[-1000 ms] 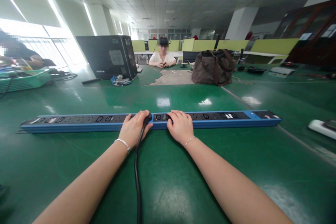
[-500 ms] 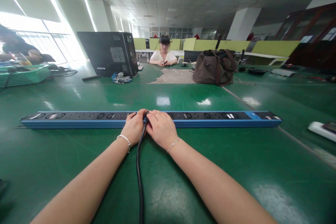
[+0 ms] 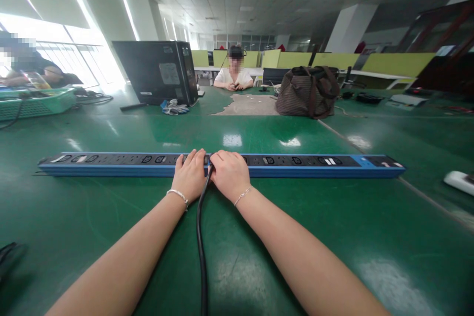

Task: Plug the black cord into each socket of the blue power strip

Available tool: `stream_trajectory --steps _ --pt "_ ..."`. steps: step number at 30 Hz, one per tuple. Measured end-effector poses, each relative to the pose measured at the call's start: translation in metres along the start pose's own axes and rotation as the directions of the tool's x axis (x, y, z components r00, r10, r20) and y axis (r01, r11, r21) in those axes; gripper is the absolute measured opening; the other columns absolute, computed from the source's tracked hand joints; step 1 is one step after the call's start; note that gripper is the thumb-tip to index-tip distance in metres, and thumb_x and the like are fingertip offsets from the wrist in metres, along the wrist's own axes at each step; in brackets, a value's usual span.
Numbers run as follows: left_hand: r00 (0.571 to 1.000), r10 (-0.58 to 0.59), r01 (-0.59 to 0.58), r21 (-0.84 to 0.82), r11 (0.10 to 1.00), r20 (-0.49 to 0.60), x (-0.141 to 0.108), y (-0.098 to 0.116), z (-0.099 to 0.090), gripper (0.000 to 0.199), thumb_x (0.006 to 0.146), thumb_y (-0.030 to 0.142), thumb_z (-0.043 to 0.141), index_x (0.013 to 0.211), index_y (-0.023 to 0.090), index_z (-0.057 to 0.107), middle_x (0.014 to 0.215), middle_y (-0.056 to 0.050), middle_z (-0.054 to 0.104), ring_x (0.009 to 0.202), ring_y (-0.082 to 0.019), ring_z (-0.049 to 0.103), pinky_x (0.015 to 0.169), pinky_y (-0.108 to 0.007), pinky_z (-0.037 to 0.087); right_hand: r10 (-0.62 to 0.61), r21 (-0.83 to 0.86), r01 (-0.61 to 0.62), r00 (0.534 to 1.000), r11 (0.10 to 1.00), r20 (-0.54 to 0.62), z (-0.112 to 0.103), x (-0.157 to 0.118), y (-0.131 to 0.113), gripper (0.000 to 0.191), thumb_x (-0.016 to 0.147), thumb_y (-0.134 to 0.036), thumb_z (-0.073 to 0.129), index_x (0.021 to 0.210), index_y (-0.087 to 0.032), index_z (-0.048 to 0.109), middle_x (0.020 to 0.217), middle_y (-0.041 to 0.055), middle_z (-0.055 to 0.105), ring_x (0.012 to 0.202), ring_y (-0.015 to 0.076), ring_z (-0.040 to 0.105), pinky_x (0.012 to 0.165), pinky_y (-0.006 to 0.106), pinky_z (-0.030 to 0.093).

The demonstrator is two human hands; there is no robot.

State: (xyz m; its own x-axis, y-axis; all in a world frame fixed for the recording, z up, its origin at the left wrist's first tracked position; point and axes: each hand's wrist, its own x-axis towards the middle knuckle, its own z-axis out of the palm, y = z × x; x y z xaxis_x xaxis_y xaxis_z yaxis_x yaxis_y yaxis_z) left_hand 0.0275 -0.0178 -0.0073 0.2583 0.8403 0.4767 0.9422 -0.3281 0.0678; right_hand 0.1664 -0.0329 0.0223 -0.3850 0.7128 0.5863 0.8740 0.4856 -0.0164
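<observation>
A long blue power strip [image 3: 111,170] with a black socket face lies across the green table. My left hand [image 3: 189,174] rests on its middle, fingers laid over the strip just left of the cable end. Beside it, my right hand [image 3: 230,172] is closed around the end of a black cable [image 3: 202,237] at the strip's sockets. The plug itself is hidden by the fingers. From there the cable runs down toward the bottom edge of the view.
Behind the strip stand a black computer case [image 3: 151,71], gloves [image 3: 174,107] and a brown bag [image 3: 307,91]. A green basket [image 3: 37,103] is at the left, a white device [image 3: 459,181] at the right. A person [image 3: 234,71] sits across the table; another is at far left.
My left hand has loosened from the cable end and its fingers now lie flatter on the strip. My right hand stays at the cable end. The whole view has shifted slightly.
</observation>
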Motion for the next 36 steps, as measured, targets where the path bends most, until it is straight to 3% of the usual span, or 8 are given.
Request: stream_trajectory --steps 5,13,18,22,25,29,36 --pt "1.0 -0.02 0.02 0.017 1.0 0.014 -0.001 0.002 -0.005 0.048 0.082 0.03 0.041 0.127 0.012 0.047 0.137 -0.016 0.049 0.13 -0.031 0.04 0.106 -0.052 0.026 -0.03 0.026 0.03 1.0 0.999 0.003 0.002 -0.005 0.002 0.019 0.088 -0.023 0.045 0.098 -0.018 0.06 0.101 0.0075 0.064 0.088 0.0185 0.056 0.081 0.031 0.038" --pt "1.0 -0.016 0.016 0.029 0.999 0.014 -0.001 0.001 -0.003 0.047 0.083 0.029 0.04 0.127 0.013 0.047 0.136 -0.014 0.05 0.129 -0.03 0.041 0.106 -0.049 0.026 -0.016 0.035 0.016 1.0 0.999 -0.003 0.003 -0.006 0.0 0.017 0.088 -0.024 0.047 0.097 -0.018 0.06 0.101 0.0078 0.064 0.089 0.0194 0.056 0.082 0.032 0.039" --pt "0.999 -0.013 0.012 0.05 0.999 0.032 0.0 0.001 -0.004 0.046 0.085 0.028 0.038 0.128 0.018 0.048 0.137 -0.011 0.05 0.129 -0.028 0.041 0.105 -0.05 0.027 0.024 0.072 -0.023 1.0 0.997 -0.014 0.012 -0.008 0.002 0.022 0.09 -0.025 0.043 0.104 -0.019 0.059 0.111 0.0085 0.061 0.096 0.0198 0.055 0.082 0.031 0.041" --pt "0.999 0.009 -0.013 0.087 0.996 0.052 0.001 -0.001 -0.006 0.045 0.084 0.033 0.042 0.128 0.025 0.05 0.137 -0.008 0.05 0.128 -0.027 0.042 0.104 -0.048 0.03 0.129 0.157 -0.127 0.992 0.979 -0.002 0.021 -0.006 0.009 0.034 0.086 -0.031 0.049 0.118 -0.02 0.055 0.124 0.0086 0.056 0.105 0.021 0.053 0.089 0.032 0.041" --pt "0.999 0.005 -0.01 0.094 0.996 0.051 0.002 -0.002 -0.006 0.045 0.084 0.037 0.043 0.127 0.026 0.051 0.137 -0.007 0.051 0.127 -0.026 0.043 0.104 -0.046 0.03 0.191 0.199 -0.196 0.981 0.96 0.04 0.025 -0.003 0.013 0.044 0.084 -0.033 0.051 0.126 -0.017 0.05 0.119 0.0086 0.061 0.107 0.022 0.054 0.092 0.035 0.039" --pt "0.999 0.004 -0.008 0.089 0.996 0.046 0.002 -0.001 -0.005 0.046 0.085 0.039 0.043 0.128 0.025 0.05 0.137 -0.007 0.05 0.127 -0.027 0.043 0.104 -0.047 0.03 0.265 0.207 -0.276 0.961 0.938 0.081 0.025 0.001 0.012 0.041 0.085 -0.033 0.048 0.124 -0.019 0.053 0.114 0.0072 0.064 0.103 0.0211 0.056 0.089 0.034 0.04" --pt "0.999 -0.007 0.004 0.059 0.998 0.054 0.002 -0.001 -0.004 0.044 0.086 0.04 0.041 0.128 0.029 0.049 0.137 -0.002 0.051 0.129 -0.025 0.041 0.105 -0.046 0.028 0.257 0.206 -0.272 0.962 0.94 0.094 0.021 0.002 0.01 0.033 0.086 -0.03 0.048 0.118 -0.023 0.056 0.112 0.0045 0.066 0.103 0.0199 0.056 0.088 0.034 0.04"
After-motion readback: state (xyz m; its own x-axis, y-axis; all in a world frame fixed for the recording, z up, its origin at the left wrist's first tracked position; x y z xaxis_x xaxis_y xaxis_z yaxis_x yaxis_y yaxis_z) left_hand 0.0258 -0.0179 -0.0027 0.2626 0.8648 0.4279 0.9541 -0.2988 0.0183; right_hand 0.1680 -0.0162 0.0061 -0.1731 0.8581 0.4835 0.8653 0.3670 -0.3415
